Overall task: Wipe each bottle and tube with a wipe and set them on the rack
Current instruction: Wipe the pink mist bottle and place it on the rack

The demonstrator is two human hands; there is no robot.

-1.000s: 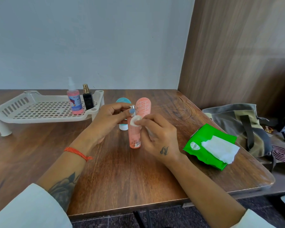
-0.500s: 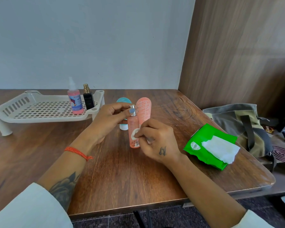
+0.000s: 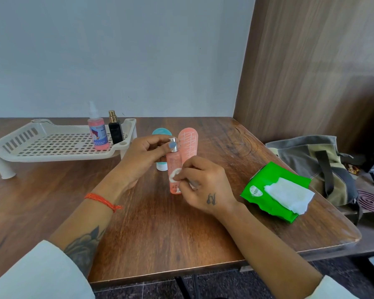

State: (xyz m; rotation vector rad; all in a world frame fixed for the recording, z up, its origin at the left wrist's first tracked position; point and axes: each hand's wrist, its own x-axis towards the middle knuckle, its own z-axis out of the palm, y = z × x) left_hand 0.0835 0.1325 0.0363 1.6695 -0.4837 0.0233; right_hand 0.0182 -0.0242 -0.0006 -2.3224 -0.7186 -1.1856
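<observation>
While left hand [image 3: 143,156] pinches the peach bottle [image 3: 174,167] upright mid-table, right hand [image 3: 203,186] pinches a wipe [image 3: 173,175].

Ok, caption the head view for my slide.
Left hand steadies an orange spray bottle while right hand wipes it with a white pad.

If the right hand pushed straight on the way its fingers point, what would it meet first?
The right hand points left and away, its wipe already on the peach bottle the left hand holds. So it would meet that bottle first; the left palm likely lies beyond, though depth is unclear.
</observation>
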